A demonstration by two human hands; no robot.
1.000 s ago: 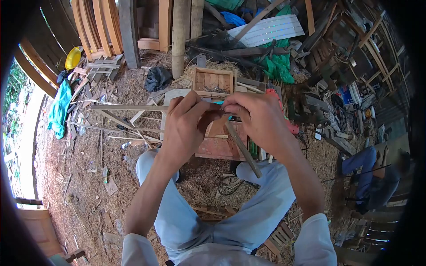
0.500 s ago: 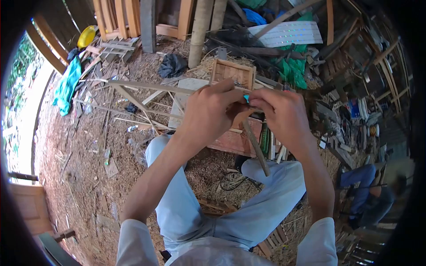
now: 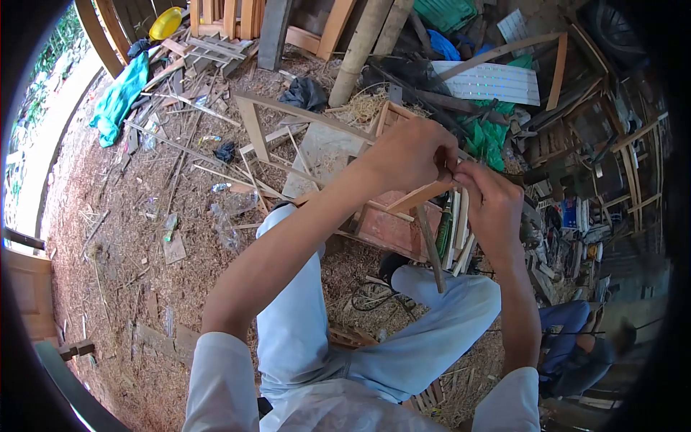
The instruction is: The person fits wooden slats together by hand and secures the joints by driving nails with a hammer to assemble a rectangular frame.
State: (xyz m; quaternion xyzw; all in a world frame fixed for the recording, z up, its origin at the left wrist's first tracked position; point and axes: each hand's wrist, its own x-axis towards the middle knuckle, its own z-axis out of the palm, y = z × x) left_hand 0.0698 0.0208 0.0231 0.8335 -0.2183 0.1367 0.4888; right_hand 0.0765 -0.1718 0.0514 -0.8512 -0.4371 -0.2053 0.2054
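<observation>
My left hand (image 3: 414, 153) is above the wooden pieces in front of my knees, its fingers curled together. Close to its fingertips, my right hand (image 3: 491, 193) is pinched, with the fingertips of both hands nearly touching. Whatever lies between the fingers is too small or hidden to make out. Just below the hands runs a light wooden strip (image 3: 421, 196). A reddish board (image 3: 396, 232) lies under it, and a thin stick (image 3: 430, 252) slants down toward my right knee. Part of a wooden box (image 3: 392, 115) shows behind my left hand.
Wood shavings cover the ground (image 3: 137, 237), with sticks and scraps on it. A teal cloth (image 3: 119, 97) and a yellow bowl (image 3: 165, 24) are at the upper left. Green plastic (image 3: 487, 144) lies beyond the hands. Another person (image 3: 576, 353) sits at the lower right.
Both hands have moved right and slightly down in the view, still close together. The view has shifted, and the bright blue bit seen between the fingers no longer shows.
</observation>
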